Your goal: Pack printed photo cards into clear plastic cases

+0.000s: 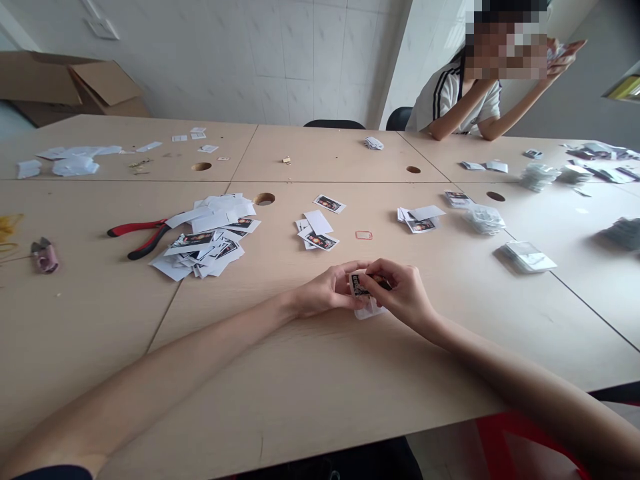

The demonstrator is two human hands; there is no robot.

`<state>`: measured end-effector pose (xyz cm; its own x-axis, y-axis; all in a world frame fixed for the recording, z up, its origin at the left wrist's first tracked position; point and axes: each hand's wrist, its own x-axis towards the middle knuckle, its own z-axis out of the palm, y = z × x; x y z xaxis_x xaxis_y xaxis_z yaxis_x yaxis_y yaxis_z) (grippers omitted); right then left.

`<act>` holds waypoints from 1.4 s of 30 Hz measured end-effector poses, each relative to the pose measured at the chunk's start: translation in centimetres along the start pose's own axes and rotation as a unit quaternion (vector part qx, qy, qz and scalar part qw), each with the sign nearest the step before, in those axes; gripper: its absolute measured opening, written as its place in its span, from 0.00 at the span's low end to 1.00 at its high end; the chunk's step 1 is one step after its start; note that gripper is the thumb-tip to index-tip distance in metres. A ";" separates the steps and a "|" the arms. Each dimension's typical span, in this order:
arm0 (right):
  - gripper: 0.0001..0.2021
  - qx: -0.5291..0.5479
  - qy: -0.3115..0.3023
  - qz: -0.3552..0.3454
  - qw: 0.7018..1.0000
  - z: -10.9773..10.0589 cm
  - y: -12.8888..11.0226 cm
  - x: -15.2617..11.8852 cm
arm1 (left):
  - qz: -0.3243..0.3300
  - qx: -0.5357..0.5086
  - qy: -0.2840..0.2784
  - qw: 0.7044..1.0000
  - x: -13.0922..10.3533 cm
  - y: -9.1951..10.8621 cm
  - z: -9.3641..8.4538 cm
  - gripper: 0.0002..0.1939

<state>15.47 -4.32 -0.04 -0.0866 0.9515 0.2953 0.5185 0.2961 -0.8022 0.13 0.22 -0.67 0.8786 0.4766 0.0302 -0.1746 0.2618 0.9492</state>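
Near the front middle of the table, my left hand (324, 291) is closed on a small clear plastic holder (369, 311), thumb below and fingers behind it. A dark printed card (358, 285) lies against the holder's upper part; whether it is inside or in front I cannot tell. My right hand (409, 293) pinches this card from the right, its fingers covering part of the print. Just beyond my hands lie a small red-edged label (364, 235), a loose printed card (329, 203) and a little pile of cards (319, 223).
To the left are a large heap of cards (215, 247), red-and-black-handled pliers (150, 233) and a pink-handled cutter (46, 257). On the right sit card piles (420, 219) and stacked clear plastic holders (529, 257). Across the table sits another person (465, 100); a cardboard box (75, 87) stands far left.
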 end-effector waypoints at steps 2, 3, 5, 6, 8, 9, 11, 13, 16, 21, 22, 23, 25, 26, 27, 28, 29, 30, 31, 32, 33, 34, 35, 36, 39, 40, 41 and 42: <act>0.06 0.003 0.005 -0.018 1.000 0.1 0.1 0.0 | -0.003 0.000 -0.002 1.000 0.0 -0.2 -0.1 0.30; 0.06 0.001 0.008 -0.025 1.000 0.1 0.1 0.0 | -0.005 -0.001 -0.002 1.000 0.0 -0.2 -0.1 0.30; 0.06 -0.008 0.013 -0.036 0.999 0.2 0.1 -0.1 | -0.003 -0.006 -0.001 1.000 0.0 -0.2 -0.2 0.30; 0.06 -0.012 0.014 -0.042 0.999 0.2 0.1 -0.1 | -0.002 -0.010 0.000 1.000 0.0 -0.2 -0.2 0.31; 0.06 -0.016 0.016 -0.054 0.998 0.3 0.1 -0.2 | -0.005 -0.018 0.000 1.000 0.0 -0.1 -0.2 0.31; 0.06 -0.014 0.017 -0.060 0.998 0.3 0.2 -0.3 | -0.008 -0.022 -0.001 1.000 0.0 -0.1 -0.2 0.31; 0.05 -0.010 0.021 -0.069 0.997 0.3 0.2 -0.4 | -0.013 -0.027 -0.005 1.000 0.0 -0.1 -0.2 0.32; 0.04 -0.003 0.024 -0.073 0.997 0.3 0.3 -0.4 | -0.016 -0.030 -0.008 0.999 0.0 0.0 -0.2 0.32; 0.04 0.004 0.026 -0.072 0.997 0.3 0.3 -0.4 | -0.017 -0.033 -0.008 0.999 0.0 -0.1 -0.2 0.32; 0.05 0.010 0.034 -0.059 0.998 0.3 0.2 -0.4 | -0.014 -0.030 -0.005 0.999 0.0 -0.1 -0.3 0.32; 0.05 0.012 0.035 -0.056 0.998 0.3 0.2 -0.5 | -0.015 -0.029 -0.006 0.999 0.0 -0.1 -0.3 0.32; 0.05 0.014 0.035 -0.052 0.998 0.3 0.2 -0.5 | -0.015 -0.028 -0.007 0.999 0.0 -0.1 -0.3 0.31; 0.05 0.019 0.034 -0.048 0.998 0.3 0.2 -0.5 | -0.014 -0.026 -0.008 1.000 0.0 -0.1 -0.2 0.31; 0.05 0.020 0.033 -0.047 0.998 0.3 0.2 -0.5 | -0.014 -0.026 -0.009 1.000 0.0 -0.1 -0.2 0.31; 0.05 0.021 0.032 -0.047 0.998 0.3 0.2 -0.6 | -0.013 -0.026 -0.010 1.000 0.0 -0.1 -0.2 0.31; 0.05 0.022 0.031 -0.047 0.998 0.3 0.2 -0.6 | -0.011 -0.026 -0.010 1.000 0.0 -0.1 -0.2 0.31; 0.05 0.024 0.031 -0.047 0.998 0.3 0.2 -0.6 | -0.011 -0.026 -0.009 1.000 0.0 -0.1 -0.2 0.31; 0.05 0.026 0.032 -0.046 0.998 0.3 0.2 -0.6 | -0.012 -0.026 -0.008 1.000 0.0 -0.1 -0.2 0.31; 0.05 0.029 0.032 -0.045 0.998 0.3 0.3 -0.6 | -0.014 -0.027 -0.006 1.000 0.0 -0.1 -0.3 0.31; 0.05 0.032 0.032 -0.045 0.998 0.3 0.3 -0.6 | -0.015 -0.027 -0.004 1.000 0.0 -0.1 -0.3 0.31; 0.05 0.035 0.034 -0.044 0.998 0.3 0.4 -0.6 | -0.018 -0.026 -0.002 1.000 0.0 -0.2 -0.3 0.32; 0.05 0.038 0.037 -0.040 0.998 0.3 0.4 -0.6 | -0.020 -0.024 0.000 1.000 0.0 -0.2 -0.3 0.32; 0.06 0.042 0.042 -0.035 0.998 0.3 0.5 -0.6 | -0.020 -0.022 0.003 1.000 0.0 -0.2 -0.4 0.32; 0.06 0.046 0.048 -0.030 0.997 0.3 0.5 -0.6 | -0.018 -0.019 0.005 1.000 -0.1 -0.2 -0.4 0.33; 0.06 0.050 0.045 -0.019 0.998 0.2 0.5 -0.4 | -0.013 -0.008 0.009 1.000 -0.1 -0.2 -0.4 0.31; 0.06 0.049 0.034 -0.015 0.998 0.2 0.5 -0.3 | -0.012 -0.005 0.007 1.000 -0.1 -0.1 -0.3 0.31; 0.06 0.047 0.023 -0.008 0.999 0.2 0.4 -0.3 | -0.012 -0.002 0.006 1.000 -0.1 -0.1 -0.2 0.31; 0.06 0.046 0.013 0.000 0.999 0.2 0.4 -0.2 | -0.013 0.001 0.005 1.000 -0.1 0.0 -0.2 0.30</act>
<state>15.51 -4.38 -0.54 -0.0631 0.9494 0.3076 0.4387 0.3033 -0.8459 -0.04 0.30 -0.71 0.8786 0.4775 0.0032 -0.1514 0.2724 0.9502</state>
